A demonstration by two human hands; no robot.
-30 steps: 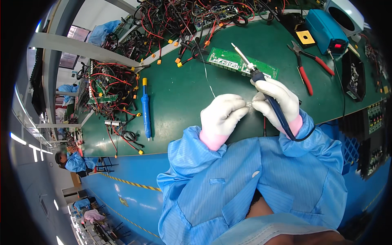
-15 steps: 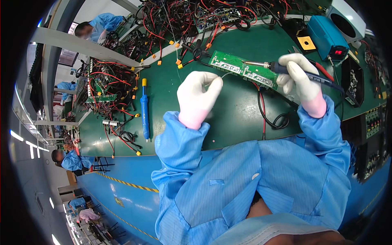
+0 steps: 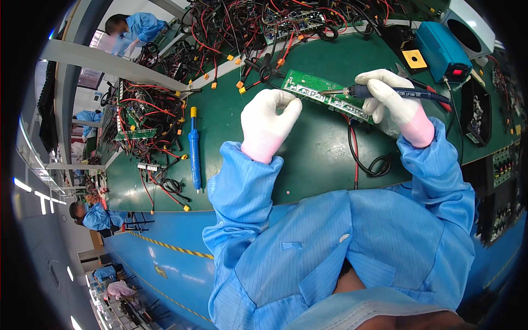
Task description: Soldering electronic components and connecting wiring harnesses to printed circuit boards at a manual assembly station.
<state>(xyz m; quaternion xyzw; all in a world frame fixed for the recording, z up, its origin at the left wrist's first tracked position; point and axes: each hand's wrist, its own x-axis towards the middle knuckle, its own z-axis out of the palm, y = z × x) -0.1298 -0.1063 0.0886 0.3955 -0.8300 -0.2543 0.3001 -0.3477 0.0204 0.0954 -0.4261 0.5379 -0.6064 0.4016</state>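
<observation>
A long green circuit board (image 3: 298,80) with a row of white and silvery pads lies at the middle of the bench, tilted down to the right. My right hand (image 3: 391,99), in a white glove with a pink cuff, is closed around the dark handle of a soldering iron (image 3: 410,92). The iron's tip meets the pads near the board's middle. At the board's near left edge, my gloved left hand (image 3: 269,122) pinches thin solder wire (image 3: 242,94), which shows faintly above the fingers; its end is hard to make out. Red and black leads (image 3: 353,148) hang from the board toward me.
A blue solder sucker (image 3: 194,154) lies left of my hand. Wired boards (image 3: 135,118) are heaped further left, and tangled cables (image 3: 247,27) fill the back. At right stand a teal soldering station (image 3: 443,52), a yellow sponge (image 3: 414,59), red-handled pliers (image 3: 432,91) and a black tray (image 3: 476,113).
My right hand has brought the iron's tip left and slightly nearer along the pads. My left hand has shifted slightly, staying pinched beside the board.
</observation>
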